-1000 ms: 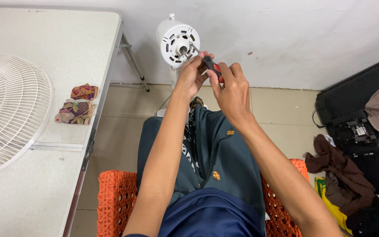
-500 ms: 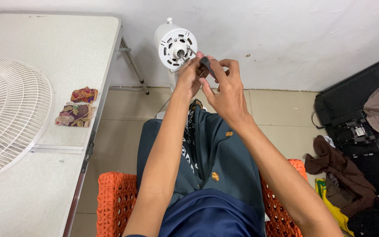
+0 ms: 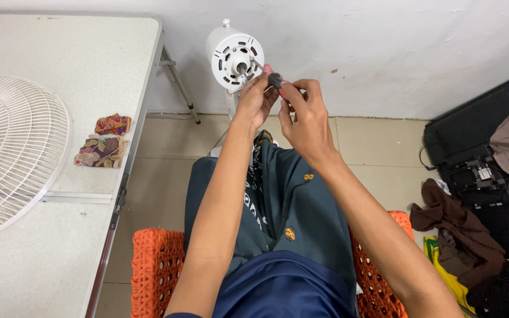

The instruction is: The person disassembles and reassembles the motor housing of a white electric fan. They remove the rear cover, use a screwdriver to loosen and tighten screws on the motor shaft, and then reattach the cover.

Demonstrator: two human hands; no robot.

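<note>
A slim, rigid screwdriver (image 3: 273, 78), best gripped at its handle, is pinched in the right hand (image 3: 304, 118), its tip just beyond the left hand (image 3: 255, 100) fingers, against the white fan motor housing (image 3: 235, 54).

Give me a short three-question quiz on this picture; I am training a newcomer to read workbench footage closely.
1. True or false: the white fan grille is mounted on the fan motor housing.
2. Which hand grips the screwdriver? A) left hand B) right hand
3. What lies on the table beside the grille?

Key:
1. False: the grille lies on the table, apart from the motor housing.
2. B: the right hand grips its handle, while the left hand steadies the shaft near the housing.
3. Two small patterned cloth pieces.
</note>
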